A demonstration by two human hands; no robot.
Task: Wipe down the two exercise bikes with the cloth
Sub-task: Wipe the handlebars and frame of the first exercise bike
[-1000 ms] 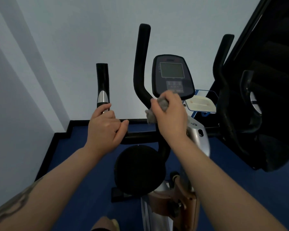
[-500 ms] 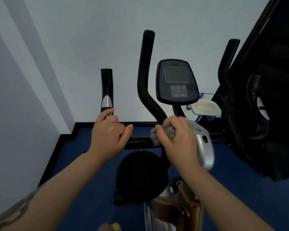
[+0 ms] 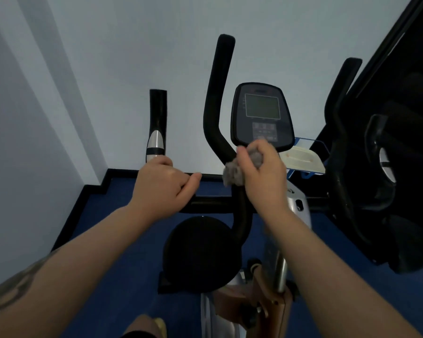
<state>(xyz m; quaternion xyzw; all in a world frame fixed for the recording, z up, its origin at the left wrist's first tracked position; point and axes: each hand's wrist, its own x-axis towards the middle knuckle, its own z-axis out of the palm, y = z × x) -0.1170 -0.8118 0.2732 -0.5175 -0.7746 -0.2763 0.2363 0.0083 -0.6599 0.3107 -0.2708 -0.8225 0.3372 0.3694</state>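
Right hand wiping the black curved handlebar of the grey-and-black exercise bike (image 3: 296,206).

Right hand (image 3: 261,174) curled around a crumpled grey cloth (image 3: 233,173), pressing it on the black curved handlebar (image 3: 215,113) just below the dark console with screen (image 3: 261,115). Left hand (image 3: 161,189) closed around the black-and-silver left grip (image 3: 155,140). Second black exercise machine (image 3: 388,167) stands at right; blue floor (image 3: 122,240) beneath.

No text, brand or number can be read. The black oval plastic console (image 3: 261,115) at the far end of the near exercise bike carries a dark blank screen and rows of buttons with markings too blurred to make out.
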